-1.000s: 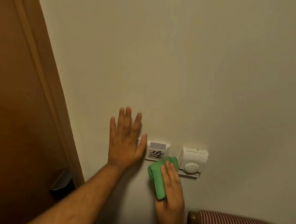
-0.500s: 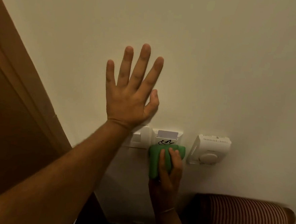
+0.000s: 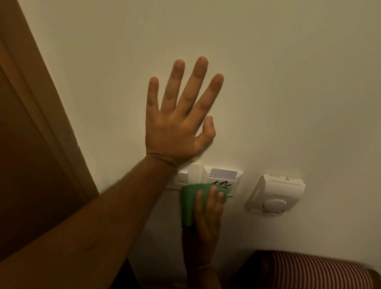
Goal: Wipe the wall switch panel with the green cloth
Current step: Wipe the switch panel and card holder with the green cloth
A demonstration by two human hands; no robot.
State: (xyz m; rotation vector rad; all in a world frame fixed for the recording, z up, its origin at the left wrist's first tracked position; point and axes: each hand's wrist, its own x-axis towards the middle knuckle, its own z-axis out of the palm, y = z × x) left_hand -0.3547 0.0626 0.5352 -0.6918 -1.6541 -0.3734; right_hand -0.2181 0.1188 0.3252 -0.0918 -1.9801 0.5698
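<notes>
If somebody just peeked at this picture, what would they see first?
Probably the big left hand, spread flat on the pale wall above the switch panel. Just below it, the right hand presses a bright green cloth against the panel's lower edge. A white dial box sits to the right.

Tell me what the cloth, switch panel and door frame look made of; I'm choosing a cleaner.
Green cloth: soft matte fabric, possibly microfibre; it folds under the right hand. Switch panel: smooth white plastic, by its moulded edges and slight sheen. Door frame: brown wood or wood-look laminate, satin; grain is not discernible.
</notes>
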